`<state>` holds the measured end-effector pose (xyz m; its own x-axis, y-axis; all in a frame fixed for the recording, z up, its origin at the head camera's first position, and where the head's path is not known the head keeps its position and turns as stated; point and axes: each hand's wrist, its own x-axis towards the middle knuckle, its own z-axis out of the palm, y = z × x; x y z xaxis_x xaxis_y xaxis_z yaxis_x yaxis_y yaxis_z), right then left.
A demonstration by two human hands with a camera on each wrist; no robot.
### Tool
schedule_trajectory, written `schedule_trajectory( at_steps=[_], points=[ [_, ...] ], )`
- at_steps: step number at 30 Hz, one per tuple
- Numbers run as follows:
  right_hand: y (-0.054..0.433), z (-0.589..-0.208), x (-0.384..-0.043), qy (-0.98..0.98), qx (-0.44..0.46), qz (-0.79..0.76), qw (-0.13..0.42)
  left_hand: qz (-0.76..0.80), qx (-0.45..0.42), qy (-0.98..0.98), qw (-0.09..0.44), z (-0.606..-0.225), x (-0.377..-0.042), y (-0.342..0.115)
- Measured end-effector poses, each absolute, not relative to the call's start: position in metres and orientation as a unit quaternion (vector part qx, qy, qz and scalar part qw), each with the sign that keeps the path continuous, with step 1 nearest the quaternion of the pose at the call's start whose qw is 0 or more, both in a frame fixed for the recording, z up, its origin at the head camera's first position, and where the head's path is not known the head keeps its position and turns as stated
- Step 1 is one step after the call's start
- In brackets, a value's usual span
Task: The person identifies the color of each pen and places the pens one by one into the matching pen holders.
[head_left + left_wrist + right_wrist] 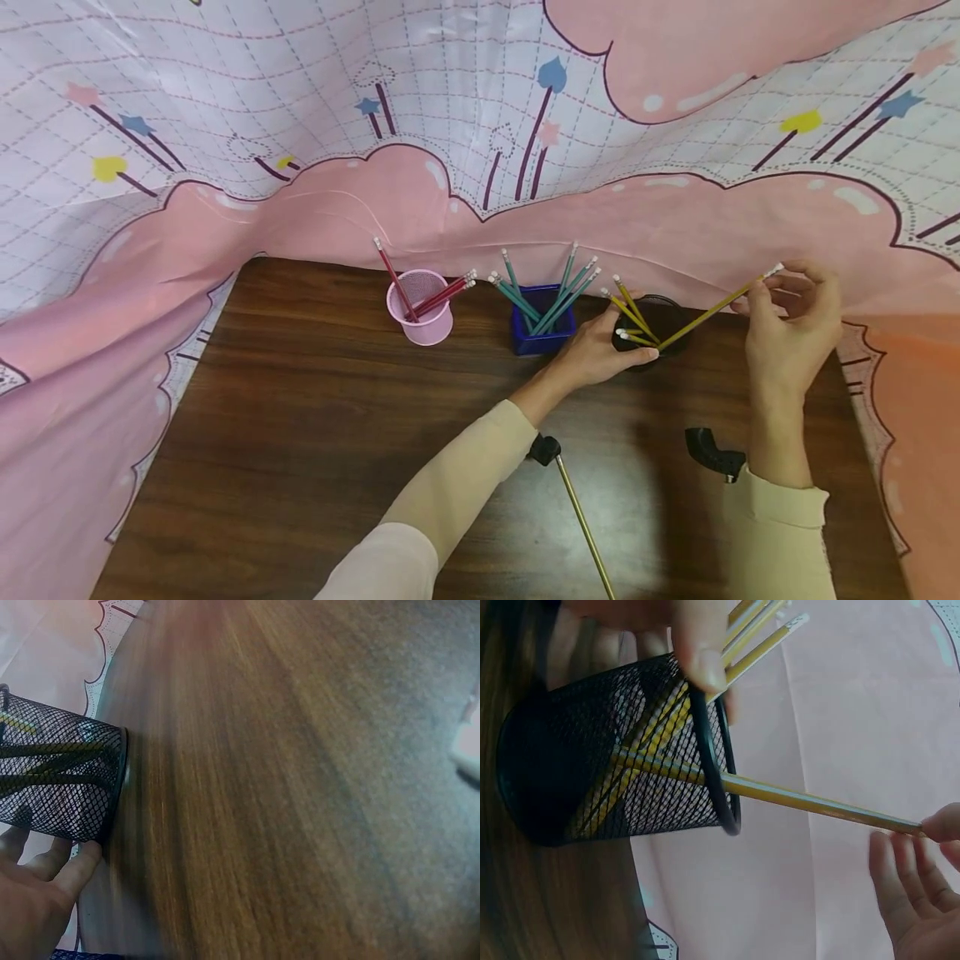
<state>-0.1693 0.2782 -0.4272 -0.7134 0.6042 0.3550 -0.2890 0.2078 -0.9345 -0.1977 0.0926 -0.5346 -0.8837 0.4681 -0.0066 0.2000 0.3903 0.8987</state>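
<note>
My left hand (596, 350) grips the side of a round black mesh pencil cup (547, 780), thumb over its rim. Several yellow pencils (630, 308) lean inside that cup, their white eraser ends sticking out at the left. Between thumb and fingers, my right hand (795, 333) pinches another yellow pencil (708, 314) near its eraser end. This pencil slants across the rim toward the right, and its lower part shows through the mesh in the right wrist view. The cup stands upright on the brown wooden table (300, 433).
Left of the black cup stands a blue square cup (528, 345) with several green pencils. Farther left is a pink mesh cup (427, 333) holding red pencils. A patterned cloth (300, 225) hangs close behind the cups. A thin brass-coloured rod (581, 508) extends below my left forearm.
</note>
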Motion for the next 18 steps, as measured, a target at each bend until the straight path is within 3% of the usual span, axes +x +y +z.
schedule_trajectory(
  at_steps=[12,18],
  points=[
    [0.291,-0.440,-0.151,-0.777,-0.158,0.514,0.327,0.514,0.211,0.822,0.128,-0.532,-0.195,0.099],
    [0.285,-0.456,-0.124,-0.809,-0.148,0.491,0.287,0.514,0.206,0.825,0.113,-0.533,-0.193,0.097]
  ],
)
